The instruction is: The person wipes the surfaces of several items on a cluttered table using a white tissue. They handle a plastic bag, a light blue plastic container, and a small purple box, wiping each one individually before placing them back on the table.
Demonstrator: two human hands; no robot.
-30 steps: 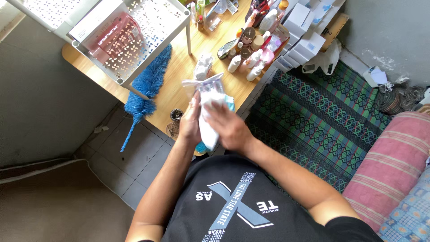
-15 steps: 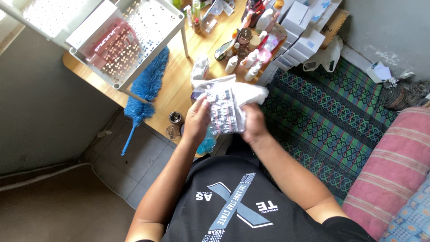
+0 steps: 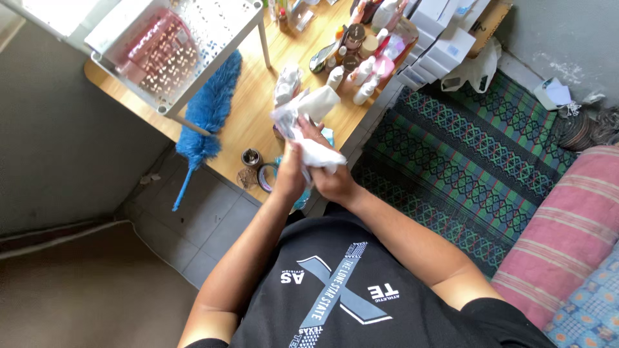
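hands: my left hand (image 3: pixel 288 175) and right hand (image 3: pixel 330 182) both clenched on the white plastic bag (image 3: pixel 308 132)
advice: I'd grip firmly over the worktop (image 3: pixel 258 109); contents seemingly soft

You hold a crumpled white plastic packet (image 3: pixel 308 129) in both hands above the near edge of the wooden desk. It is scrunched and folded on itself, with 1 pale, smoother end sticking up toward the bottles and the lower part bunched between your palms. Its printed side is not readable here.
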